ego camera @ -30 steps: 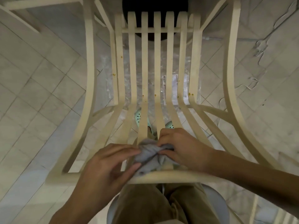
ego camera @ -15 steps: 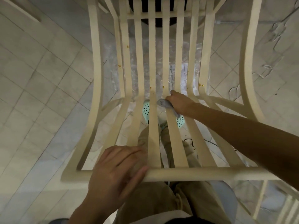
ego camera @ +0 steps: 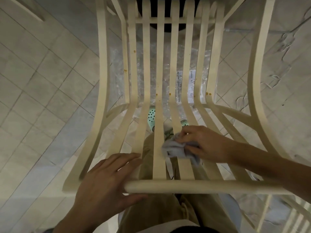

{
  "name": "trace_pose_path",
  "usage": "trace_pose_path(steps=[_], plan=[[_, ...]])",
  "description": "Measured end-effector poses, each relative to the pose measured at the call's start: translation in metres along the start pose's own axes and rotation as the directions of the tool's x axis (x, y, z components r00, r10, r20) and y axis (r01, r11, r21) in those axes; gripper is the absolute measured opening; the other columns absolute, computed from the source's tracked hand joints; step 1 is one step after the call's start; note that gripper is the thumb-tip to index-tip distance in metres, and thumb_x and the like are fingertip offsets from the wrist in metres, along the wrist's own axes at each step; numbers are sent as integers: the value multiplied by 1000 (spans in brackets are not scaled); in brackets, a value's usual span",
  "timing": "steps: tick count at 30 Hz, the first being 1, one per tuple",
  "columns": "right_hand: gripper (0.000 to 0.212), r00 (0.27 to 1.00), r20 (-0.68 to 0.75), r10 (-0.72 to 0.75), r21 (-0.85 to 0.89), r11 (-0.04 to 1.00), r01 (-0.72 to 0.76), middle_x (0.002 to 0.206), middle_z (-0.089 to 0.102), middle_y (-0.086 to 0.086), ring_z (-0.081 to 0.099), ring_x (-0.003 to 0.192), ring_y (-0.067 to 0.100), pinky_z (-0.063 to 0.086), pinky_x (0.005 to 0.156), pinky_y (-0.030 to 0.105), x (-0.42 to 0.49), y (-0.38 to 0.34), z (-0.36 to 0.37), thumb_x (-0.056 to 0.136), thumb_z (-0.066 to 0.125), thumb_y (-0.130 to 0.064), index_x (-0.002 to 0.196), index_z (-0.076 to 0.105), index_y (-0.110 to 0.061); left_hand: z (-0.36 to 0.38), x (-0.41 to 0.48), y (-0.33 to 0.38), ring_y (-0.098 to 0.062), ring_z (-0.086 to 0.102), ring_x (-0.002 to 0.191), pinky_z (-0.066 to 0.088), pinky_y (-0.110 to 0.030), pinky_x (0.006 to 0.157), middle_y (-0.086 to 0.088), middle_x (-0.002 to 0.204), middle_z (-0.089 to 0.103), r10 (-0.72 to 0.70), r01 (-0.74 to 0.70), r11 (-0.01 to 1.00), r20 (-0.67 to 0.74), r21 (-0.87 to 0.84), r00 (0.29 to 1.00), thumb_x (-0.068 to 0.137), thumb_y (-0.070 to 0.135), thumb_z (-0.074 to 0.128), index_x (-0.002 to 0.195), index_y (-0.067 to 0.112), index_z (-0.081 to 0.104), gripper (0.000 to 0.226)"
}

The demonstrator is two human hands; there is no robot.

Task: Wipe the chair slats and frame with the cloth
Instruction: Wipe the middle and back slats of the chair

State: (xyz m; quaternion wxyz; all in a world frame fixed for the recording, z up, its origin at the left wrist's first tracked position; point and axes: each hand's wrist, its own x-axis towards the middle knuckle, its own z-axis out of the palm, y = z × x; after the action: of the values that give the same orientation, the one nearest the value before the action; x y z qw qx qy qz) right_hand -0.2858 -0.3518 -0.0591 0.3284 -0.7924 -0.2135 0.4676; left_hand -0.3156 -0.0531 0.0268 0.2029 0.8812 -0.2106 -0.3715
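Observation:
A cream wooden slatted chair [ego camera: 185,184] fills the head view, its long slats [ego camera: 159,81] running away from me. Small orange spots dot several slats near their bend. My right hand [ego camera: 205,143] grips a bunched grey cloth [ego camera: 175,148] and presses it on a middle slat, a little beyond the near crossbar. My left hand [ego camera: 107,180] rests with straight fingers on the near crossbar and the left slats, thumb under the bar.
Pale tiled floor [ego camera: 42,81] surrounds the chair. Clear plastic wrap [ego camera: 193,78] with a printed label lies under the slats. My khaki trousers and mint clogs [ego camera: 151,115] show between the slats. Loose cords [ego camera: 277,78] trail on the right. A dark round object sits at top centre.
My right hand slid the cloth out along a middle slat to the bend and has now drawn it back toward the near crossbar. My left hand stayed on the crossbar.

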Motion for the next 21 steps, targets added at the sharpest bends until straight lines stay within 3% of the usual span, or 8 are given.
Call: trace_pose_path(steps=[2,5,9,13,18,21], plan=[[15,999,25,-31,1,1000,31,96,55,-5,48,87,6,41,76,21,-14,-16,-6,91,56,-22,97,70,-22,0,0,0,-11,63,104,57,-32,74,15,121,64,-20,20,1000,-14,5,1000,67,79,59,120,31,62,72],[28,990,76,-122,92,989,115,106,56,-12,46,96,-2,35,82,11,-31,-51,-15,92,56,-23,116,67,-28,2,-3,0,-10,64,102,58,-32,77,13,119,66,-26,25,1000,-47,-17,999,68,79,59,120,28,63,73],[31,979,90,-184,205,965,163,111,52,-11,47,99,0,36,83,12,-21,-76,-7,94,57,-26,124,63,-30,-4,-13,-12,-9,63,106,55,-34,86,14,123,64,-60,49,991,-95,-121,994,72,74,61,116,26,66,65],[22,997,13,-72,63,995,71,109,49,-7,46,94,5,40,79,21,22,-58,6,93,59,-25,112,69,-25,-18,-18,-25,-6,62,100,49,-26,86,17,113,67,-97,95,994,-52,-45,994,72,82,51,106,27,72,68],[19,992,-61,107,-90,990,-113,108,60,13,58,92,27,48,81,41,108,8,25,89,63,-18,101,73,-8,-17,-15,-30,-10,65,99,56,-34,80,16,112,68,-78,78,997,14,15,997,73,83,49,108,27,71,69],[19,960,-38,277,-65,958,-279,104,65,20,64,93,33,50,80,36,157,35,32,87,63,-12,99,70,0,-18,-15,-31,-11,65,100,57,-33,81,14,113,68,-68,68,998,17,-11,998,73,81,53,109,25,71,69]])
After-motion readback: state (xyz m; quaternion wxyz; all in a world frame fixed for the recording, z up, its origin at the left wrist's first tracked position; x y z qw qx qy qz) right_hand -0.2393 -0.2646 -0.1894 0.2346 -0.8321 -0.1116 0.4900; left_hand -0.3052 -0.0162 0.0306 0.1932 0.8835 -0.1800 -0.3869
